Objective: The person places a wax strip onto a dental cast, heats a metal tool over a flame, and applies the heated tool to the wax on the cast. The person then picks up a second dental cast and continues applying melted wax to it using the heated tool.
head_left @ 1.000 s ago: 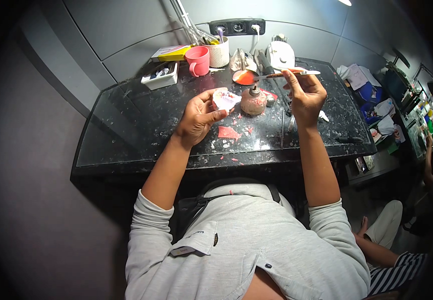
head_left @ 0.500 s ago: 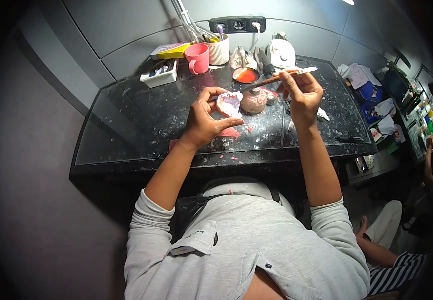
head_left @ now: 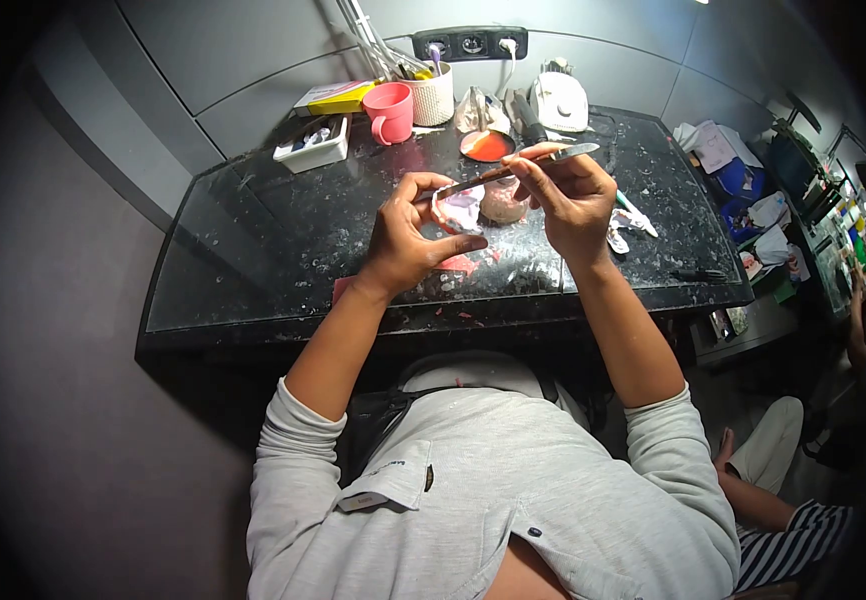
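My left hand (head_left: 401, 245) grips a white dental cast (head_left: 465, 210) with pink wax along its edge, fingers behind and thumb below. My right hand (head_left: 581, 208) pinches a wax knife (head_left: 578, 151) with a brown handle and metal ends. The knife's left tip lies at the upper edge of the cast; whether it touches cannot be told. Just behind the cast stands a round, wax-spotted burner (head_left: 503, 203), partly hidden. A shallow pan of red-orange wax (head_left: 489, 147) sits farther back. Under my left hand lies a pink wax piece (head_left: 458, 265).
A pink mug (head_left: 389, 112), white tray (head_left: 315, 154), perforated holder (head_left: 432, 98) and white device (head_left: 560, 101) line the back of the black table (head_left: 243, 260). White pieces (head_left: 636, 222) lie right of my right hand. Another person's leg (head_left: 768, 445) is at the right.
My right hand has moved left and slightly down, bringing the wax knife from above the burner to the cast's upper edge. My left hand holds the cast almost still.
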Action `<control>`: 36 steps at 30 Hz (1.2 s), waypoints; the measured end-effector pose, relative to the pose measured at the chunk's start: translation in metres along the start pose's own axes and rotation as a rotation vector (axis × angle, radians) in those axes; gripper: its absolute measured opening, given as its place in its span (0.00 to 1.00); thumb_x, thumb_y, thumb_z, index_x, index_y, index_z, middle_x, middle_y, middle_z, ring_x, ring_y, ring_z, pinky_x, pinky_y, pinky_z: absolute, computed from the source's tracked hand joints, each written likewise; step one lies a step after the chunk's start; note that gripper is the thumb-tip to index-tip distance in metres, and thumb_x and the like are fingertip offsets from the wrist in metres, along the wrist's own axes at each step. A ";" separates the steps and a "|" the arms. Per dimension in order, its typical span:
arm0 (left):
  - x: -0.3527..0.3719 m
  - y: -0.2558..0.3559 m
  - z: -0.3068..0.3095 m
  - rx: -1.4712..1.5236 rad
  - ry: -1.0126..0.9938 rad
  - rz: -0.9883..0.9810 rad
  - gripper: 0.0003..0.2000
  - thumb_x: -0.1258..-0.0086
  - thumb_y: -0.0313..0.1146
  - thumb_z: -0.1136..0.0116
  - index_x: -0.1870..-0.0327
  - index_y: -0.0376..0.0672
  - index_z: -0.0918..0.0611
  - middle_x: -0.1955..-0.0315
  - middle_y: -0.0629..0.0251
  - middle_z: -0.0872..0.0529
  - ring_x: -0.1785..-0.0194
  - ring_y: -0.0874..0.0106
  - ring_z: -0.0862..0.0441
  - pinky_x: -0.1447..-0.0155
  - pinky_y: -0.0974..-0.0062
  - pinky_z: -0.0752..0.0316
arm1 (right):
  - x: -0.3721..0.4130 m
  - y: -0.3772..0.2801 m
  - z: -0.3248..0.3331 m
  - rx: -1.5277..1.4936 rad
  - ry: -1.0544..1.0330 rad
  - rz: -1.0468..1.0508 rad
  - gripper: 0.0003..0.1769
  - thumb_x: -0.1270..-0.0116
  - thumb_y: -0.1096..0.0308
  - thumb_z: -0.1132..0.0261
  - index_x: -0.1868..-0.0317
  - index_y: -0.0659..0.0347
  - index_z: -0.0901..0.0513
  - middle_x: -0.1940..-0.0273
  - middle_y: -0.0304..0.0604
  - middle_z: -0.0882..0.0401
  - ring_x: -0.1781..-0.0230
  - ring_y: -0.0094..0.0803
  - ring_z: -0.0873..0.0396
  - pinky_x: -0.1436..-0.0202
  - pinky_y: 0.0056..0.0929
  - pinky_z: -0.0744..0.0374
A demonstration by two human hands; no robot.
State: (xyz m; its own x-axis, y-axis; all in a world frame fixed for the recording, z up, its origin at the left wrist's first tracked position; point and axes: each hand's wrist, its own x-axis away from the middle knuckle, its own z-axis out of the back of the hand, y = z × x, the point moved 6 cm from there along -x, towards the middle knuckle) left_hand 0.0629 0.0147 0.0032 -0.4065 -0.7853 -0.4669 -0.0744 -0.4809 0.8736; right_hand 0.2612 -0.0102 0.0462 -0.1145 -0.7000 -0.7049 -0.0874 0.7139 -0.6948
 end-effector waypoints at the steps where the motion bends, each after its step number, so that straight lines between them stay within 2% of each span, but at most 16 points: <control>1: 0.000 0.000 0.000 -0.001 0.000 -0.001 0.35 0.48 0.18 0.18 0.40 0.35 0.28 0.46 0.58 0.19 0.42 0.72 0.17 0.36 0.70 0.17 | 0.000 -0.001 0.001 0.023 0.015 0.007 0.08 0.31 0.75 0.26 0.53 0.68 0.13 0.63 0.41 0.10 0.65 0.19 0.14 0.65 0.15 0.18; 4: 0.000 0.000 -0.001 0.033 -0.006 -0.001 0.35 0.48 0.18 0.18 0.40 0.35 0.28 0.45 0.57 0.19 0.41 0.71 0.17 0.35 0.69 0.18 | 0.001 -0.001 -0.002 -0.045 0.001 0.024 0.08 0.31 0.76 0.26 0.54 0.68 0.13 0.63 0.41 0.10 0.65 0.19 0.14 0.64 0.16 0.18; 6: 0.000 0.001 0.001 0.013 0.029 -0.057 0.35 0.49 0.26 0.15 0.42 0.34 0.27 0.53 0.59 0.14 0.52 0.76 0.14 0.46 0.75 0.16 | 0.001 -0.001 -0.001 -0.018 0.011 0.026 0.08 0.31 0.76 0.26 0.54 0.68 0.13 0.63 0.41 0.10 0.65 0.19 0.13 0.63 0.16 0.18; 16: -0.001 -0.002 0.001 -0.010 0.034 -0.079 0.34 0.48 0.27 0.15 0.42 0.35 0.26 0.55 0.61 0.15 0.53 0.77 0.15 0.47 0.75 0.17 | 0.002 -0.004 -0.005 0.102 -0.038 0.064 0.08 0.32 0.76 0.26 0.55 0.69 0.13 0.63 0.42 0.10 0.62 0.22 0.12 0.59 0.18 0.15; 20: -0.001 -0.003 0.003 0.003 0.061 -0.076 0.34 0.48 0.27 0.15 0.42 0.35 0.26 0.55 0.61 0.15 0.53 0.76 0.15 0.49 0.76 0.17 | 0.000 0.005 -0.002 0.053 -0.067 0.064 0.08 0.32 0.75 0.25 0.55 0.68 0.13 0.62 0.43 0.10 0.61 0.23 0.11 0.57 0.20 0.14; 22: -0.002 -0.003 0.004 -0.005 0.062 -0.069 0.33 0.47 0.27 0.15 0.43 0.35 0.26 0.55 0.61 0.15 0.53 0.76 0.14 0.49 0.76 0.16 | -0.001 0.012 0.000 0.056 -0.150 -0.083 0.09 0.33 0.74 0.25 0.55 0.69 0.13 0.61 0.43 0.10 0.60 0.24 0.11 0.56 0.21 0.14; 26: -0.001 -0.010 0.007 -0.084 0.081 -0.040 0.35 0.48 0.31 0.14 0.42 0.35 0.26 0.57 0.61 0.15 0.58 0.77 0.15 0.54 0.77 0.17 | -0.001 0.012 0.000 0.065 -0.192 -0.119 0.10 0.33 0.73 0.24 0.55 0.68 0.13 0.62 0.42 0.10 0.60 0.24 0.11 0.56 0.20 0.14; 31: 0.000 -0.012 0.009 -0.163 0.102 -0.002 0.36 0.49 0.35 0.13 0.41 0.35 0.25 0.62 0.63 0.14 0.62 0.78 0.16 0.58 0.78 0.20 | 0.000 0.002 -0.004 0.193 -0.165 0.066 0.08 0.34 0.73 0.23 0.58 0.67 0.11 0.63 0.41 0.09 0.65 0.21 0.12 0.60 0.19 0.15; 33: 0.000 -0.008 0.008 -0.238 0.079 0.028 0.35 0.46 0.24 0.17 0.39 0.36 0.27 0.60 0.64 0.14 0.57 0.80 0.16 0.53 0.79 0.19 | 0.000 0.000 -0.005 0.220 -0.168 0.095 0.08 0.34 0.73 0.23 0.58 0.67 0.11 0.64 0.41 0.09 0.66 0.20 0.12 0.61 0.19 0.15; 36: 0.000 -0.004 0.007 -0.285 0.091 0.024 0.34 0.46 0.28 0.16 0.41 0.36 0.25 0.61 0.66 0.14 0.58 0.81 0.17 0.54 0.79 0.20 | 0.000 -0.003 -0.007 0.298 -0.180 0.161 0.08 0.34 0.72 0.23 0.59 0.67 0.11 0.65 0.41 0.09 0.67 0.20 0.12 0.63 0.19 0.16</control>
State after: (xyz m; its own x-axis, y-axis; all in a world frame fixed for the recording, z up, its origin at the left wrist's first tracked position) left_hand 0.0564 0.0192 0.0007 -0.3207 -0.8233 -0.4684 0.1979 -0.5418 0.8169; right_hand 0.2548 -0.0125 0.0488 0.0747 -0.5905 -0.8036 0.2119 0.7969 -0.5658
